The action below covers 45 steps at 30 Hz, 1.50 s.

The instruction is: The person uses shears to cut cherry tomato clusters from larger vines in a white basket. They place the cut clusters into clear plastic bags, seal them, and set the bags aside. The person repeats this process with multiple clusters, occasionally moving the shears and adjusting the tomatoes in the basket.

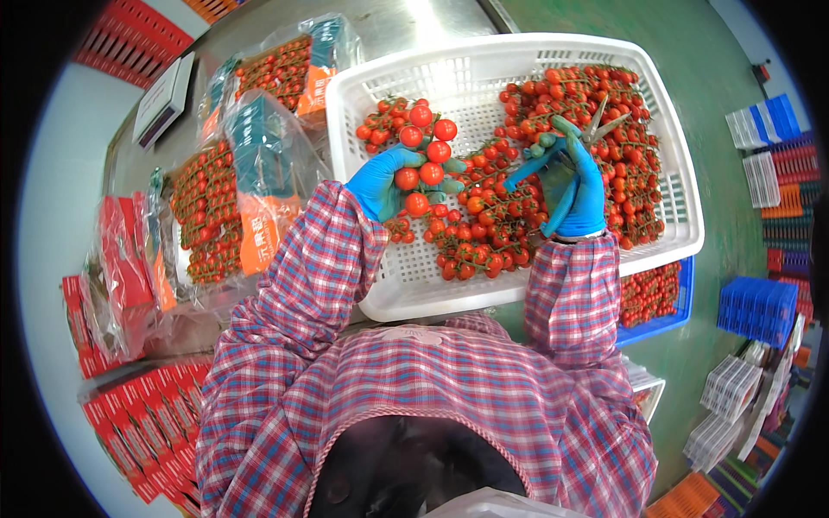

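Observation:
My left hand (386, 181), in a blue glove, holds up a truss of red cherry tomatoes (425, 151) over the left half of a white slotted crate (397, 285). My right hand (577, 186), also in a blue glove, grips a pair of scissors (596, 129) with grey blades pointing up and away, over the crate's middle. More cherry tomato trusses (484, 233) lie heaped in the crate between the hands and along its right side (630, 164). Both sleeves are red and blue plaid.
Clear bags filled with cherry tomatoes (233, 198) lie on the steel table (406, 22) to the left. Red flat cartons (138, 423) are stacked at lower left. A blue crate of tomatoes (661, 298) sits under the white crate's right edge. Stacked blue and white baskets (760, 311) stand on the green floor.

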### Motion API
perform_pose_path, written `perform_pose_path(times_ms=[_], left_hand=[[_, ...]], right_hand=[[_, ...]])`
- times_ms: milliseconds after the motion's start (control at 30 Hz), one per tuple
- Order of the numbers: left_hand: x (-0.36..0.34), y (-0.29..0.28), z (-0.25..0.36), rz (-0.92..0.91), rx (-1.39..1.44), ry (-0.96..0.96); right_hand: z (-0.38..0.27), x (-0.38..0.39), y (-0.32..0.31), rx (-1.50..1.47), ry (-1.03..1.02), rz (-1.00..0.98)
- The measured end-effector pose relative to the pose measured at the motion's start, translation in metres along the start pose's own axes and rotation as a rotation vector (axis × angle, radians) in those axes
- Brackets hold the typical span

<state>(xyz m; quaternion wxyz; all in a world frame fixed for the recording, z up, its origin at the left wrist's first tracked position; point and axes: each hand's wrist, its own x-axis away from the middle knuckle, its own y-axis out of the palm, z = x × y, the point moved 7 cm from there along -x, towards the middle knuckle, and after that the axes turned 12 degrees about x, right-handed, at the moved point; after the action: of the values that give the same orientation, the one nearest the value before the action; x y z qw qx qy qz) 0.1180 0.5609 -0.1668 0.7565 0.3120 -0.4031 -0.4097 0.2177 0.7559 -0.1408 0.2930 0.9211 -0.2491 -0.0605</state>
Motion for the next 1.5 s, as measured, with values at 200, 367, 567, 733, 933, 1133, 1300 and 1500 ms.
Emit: perform_pose_path(times_ms=[200,367,567,733,933,1133,1300,1500], left_hand=[[0.029,-0.002,0.017,-0.001,0.002,0.038],[0.052,0.001,0.032,-0.085,-0.020,0.093],[0.103,-0.003,0.054,-0.146,0.229,0.138],[0.173,-0.024,0.093,0.042,0.020,0.492],[0.419,-0.115,0.197,0.435,-0.198,1.346],[0.667,-0.282,0.275,1.453,-0.153,1.595],[0.650,-0.256,0.305,1.371,-0.329,1.586],[0.258,-0.077,0.195,0.164,-0.805,0.708]], right_hand=[[0.002,0.001,0.005,0.055,0.029,-0.014],[0.006,-0.001,-0.001,0.062,0.039,-0.014],[0.009,-0.003,-0.005,0.144,0.037,-0.070],[0.014,0.003,-0.019,0.295,0.181,0.043],[0.006,-0.008,-0.041,0.431,0.013,0.058],[0.006,-0.014,-0.066,0.468,0.011,0.231],[0.022,-0.005,-0.056,0.517,0.293,0.219],[0.007,-0.007,-0.057,0.307,0.105,0.380]])
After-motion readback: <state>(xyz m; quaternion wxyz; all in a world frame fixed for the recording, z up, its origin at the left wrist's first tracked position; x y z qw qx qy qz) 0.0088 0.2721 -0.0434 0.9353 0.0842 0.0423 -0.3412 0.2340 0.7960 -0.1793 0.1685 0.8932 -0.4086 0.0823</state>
